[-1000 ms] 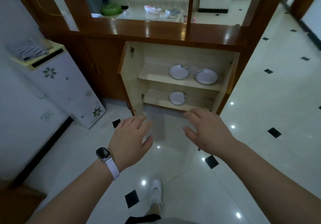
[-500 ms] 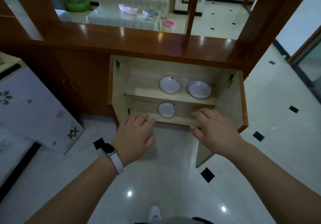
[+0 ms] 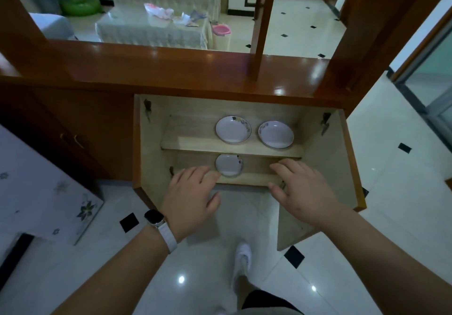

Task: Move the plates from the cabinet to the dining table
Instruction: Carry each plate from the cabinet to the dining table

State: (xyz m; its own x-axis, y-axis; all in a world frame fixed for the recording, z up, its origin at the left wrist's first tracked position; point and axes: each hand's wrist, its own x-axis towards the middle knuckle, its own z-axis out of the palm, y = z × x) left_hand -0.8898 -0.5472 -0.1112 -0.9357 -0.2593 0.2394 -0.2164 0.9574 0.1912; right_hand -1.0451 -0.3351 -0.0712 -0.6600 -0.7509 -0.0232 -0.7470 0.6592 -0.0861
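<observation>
The low wooden cabinet (image 3: 315, 148) stands open, both doors swung out. Two white plates with dark rims sit side by side on its upper shelf: a left plate (image 3: 233, 129) and a right plate (image 3: 276, 134). One smaller white plate (image 3: 229, 168) lies on the lower shelf. My left hand (image 3: 189, 197), with a watch on the wrist, hovers palm down just left of the lower plate, fingers apart and empty. My right hand (image 3: 299, 192) is spread in front of the lower shelf's right end, holding nothing.
The open right door (image 3: 347, 168) juts out beside my right arm; the left door (image 3: 146, 148) stands near my left hand. A white appliance with flower decals (image 3: 44, 192) is at the left. A cloth-covered table (image 3: 151, 28) shows beyond the wooden counter (image 3: 171, 67). My white shoe (image 3: 242, 258) is on the glossy tiles.
I have stepped closer to the cabinet, which now looms larger. Both hands have reached forward from above the floor to the front of the lower shelf.
</observation>
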